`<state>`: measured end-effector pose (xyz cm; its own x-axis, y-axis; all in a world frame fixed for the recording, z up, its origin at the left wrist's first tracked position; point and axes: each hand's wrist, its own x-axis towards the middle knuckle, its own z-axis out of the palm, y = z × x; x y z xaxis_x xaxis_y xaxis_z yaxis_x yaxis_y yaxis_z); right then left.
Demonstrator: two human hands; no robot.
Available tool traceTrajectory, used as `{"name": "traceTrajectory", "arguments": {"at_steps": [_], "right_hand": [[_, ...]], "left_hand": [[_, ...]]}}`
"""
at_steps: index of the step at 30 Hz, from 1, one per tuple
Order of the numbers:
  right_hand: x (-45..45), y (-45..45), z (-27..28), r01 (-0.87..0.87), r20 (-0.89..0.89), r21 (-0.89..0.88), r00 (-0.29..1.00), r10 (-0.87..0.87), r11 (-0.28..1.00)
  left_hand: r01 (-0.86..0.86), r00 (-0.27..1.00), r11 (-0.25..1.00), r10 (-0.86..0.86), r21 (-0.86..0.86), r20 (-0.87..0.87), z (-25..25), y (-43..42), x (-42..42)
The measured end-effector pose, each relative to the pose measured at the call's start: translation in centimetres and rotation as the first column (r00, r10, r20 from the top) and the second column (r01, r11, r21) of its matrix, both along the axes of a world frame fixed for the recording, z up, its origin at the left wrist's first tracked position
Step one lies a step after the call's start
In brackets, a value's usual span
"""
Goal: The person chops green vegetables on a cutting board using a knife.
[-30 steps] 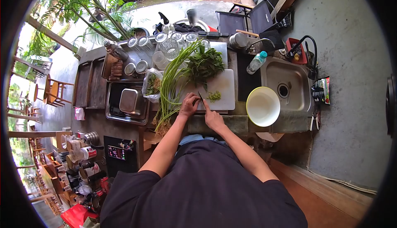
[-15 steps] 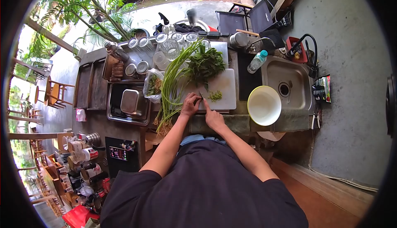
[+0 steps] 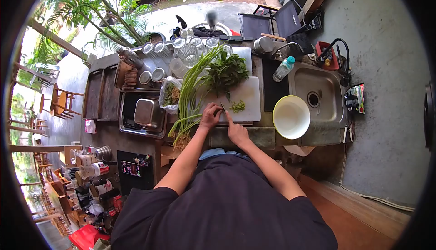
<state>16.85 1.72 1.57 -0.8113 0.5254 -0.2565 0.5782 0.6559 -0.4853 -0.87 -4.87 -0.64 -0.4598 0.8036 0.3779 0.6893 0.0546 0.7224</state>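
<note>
My right hand (image 3: pixel 237 133) is closed on a small knife (image 3: pixel 223 107), its index finger stretched along it. Beside it, my left hand (image 3: pixel 210 115) has its fingers curled at the near edge of the white cutting board (image 3: pixel 252 96); what they press on is too small to make out. Chopped green pieces (image 3: pixel 237 106) lie in a small pile just right of the blade. Long green stalks with roots (image 3: pixel 186 98) run along the board's left side. A heap of dark green leaves (image 3: pixel 227 73) rests at the back of the board.
Right of the board stand a white bowl with a yellow-green rim (image 3: pixel 291 117), a bottle (image 3: pixel 283 69) and a sink (image 3: pixel 323 84). On the left are a plastic bag (image 3: pixel 170 96) and a metal tray with a lidded container (image 3: pixel 147 112). Glasses (image 3: pixel 188 53) stand behind.
The view has shifted slightly, so everything sits a little further right. Both hands keep nearly the same place on the board, and the knife remains between them.
</note>
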Motion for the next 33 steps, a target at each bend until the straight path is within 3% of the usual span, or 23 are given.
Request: {"name": "traceTrajectory", "arguments": {"at_steps": [15,33], "right_hand": [[2.1,0.1,0.8,0.158,-0.024,-0.017,0.987,-0.159,0.987],[2.2,0.0,3.1,0.014,0.013,-0.073,1.0,-0.013,0.997]], "left_hand": [[-0.012,1.0,1.0,0.012,0.002,0.009,0.1,-0.1,0.1],[-0.028,0.997,1.0,0.027,0.005,0.072,0.2,-0.2,0.0]]}}
